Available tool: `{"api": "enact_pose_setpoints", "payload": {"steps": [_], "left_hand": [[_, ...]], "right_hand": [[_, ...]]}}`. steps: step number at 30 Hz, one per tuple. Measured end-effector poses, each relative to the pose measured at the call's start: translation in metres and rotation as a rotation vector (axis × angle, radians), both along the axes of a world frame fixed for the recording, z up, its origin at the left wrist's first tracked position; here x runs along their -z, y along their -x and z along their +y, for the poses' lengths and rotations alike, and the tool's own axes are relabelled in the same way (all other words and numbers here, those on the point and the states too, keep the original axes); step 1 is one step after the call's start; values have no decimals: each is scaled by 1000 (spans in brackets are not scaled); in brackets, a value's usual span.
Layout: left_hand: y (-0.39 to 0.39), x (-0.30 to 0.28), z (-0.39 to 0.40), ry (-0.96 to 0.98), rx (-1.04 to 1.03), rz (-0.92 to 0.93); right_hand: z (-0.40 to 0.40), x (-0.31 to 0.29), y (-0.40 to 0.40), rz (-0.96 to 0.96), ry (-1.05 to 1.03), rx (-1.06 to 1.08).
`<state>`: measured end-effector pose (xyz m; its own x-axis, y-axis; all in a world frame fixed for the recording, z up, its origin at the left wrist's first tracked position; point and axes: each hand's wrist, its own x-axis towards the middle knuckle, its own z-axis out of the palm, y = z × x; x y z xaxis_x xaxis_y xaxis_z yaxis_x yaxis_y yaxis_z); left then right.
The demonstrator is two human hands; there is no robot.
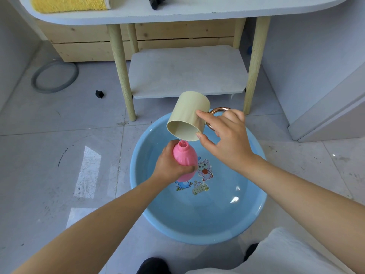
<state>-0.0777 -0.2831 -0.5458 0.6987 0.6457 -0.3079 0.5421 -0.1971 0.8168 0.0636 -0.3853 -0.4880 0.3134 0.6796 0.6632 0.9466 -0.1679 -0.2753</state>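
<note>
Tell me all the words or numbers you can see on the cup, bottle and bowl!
None: no words or numbers can be read anywhere.
The blue basin bears only cartoon pictures, no letters.
The pink bottle and the cream cup are plain on the sides that show.

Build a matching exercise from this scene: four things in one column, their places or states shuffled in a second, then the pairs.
Things:
1. cream cup
2. pink bottle
3. blue basin
4. yellow towel

Places or states:
A. standing on the floor
B. lying on the table
C. tipped mouth-down, held by the right hand
D. mouth up, gripped by the left hand

Pairs: 1-C, 2-D, 3-A, 4-B.
</note>
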Motion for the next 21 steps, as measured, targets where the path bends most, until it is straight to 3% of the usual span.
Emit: {"api": "enact_pose_setpoints", "payload": {"steps": [21], "left_hand": [[-1,-1,0,21,-13,-16]], "right_hand": [[0,0,-1,-103,20,-19]]}}
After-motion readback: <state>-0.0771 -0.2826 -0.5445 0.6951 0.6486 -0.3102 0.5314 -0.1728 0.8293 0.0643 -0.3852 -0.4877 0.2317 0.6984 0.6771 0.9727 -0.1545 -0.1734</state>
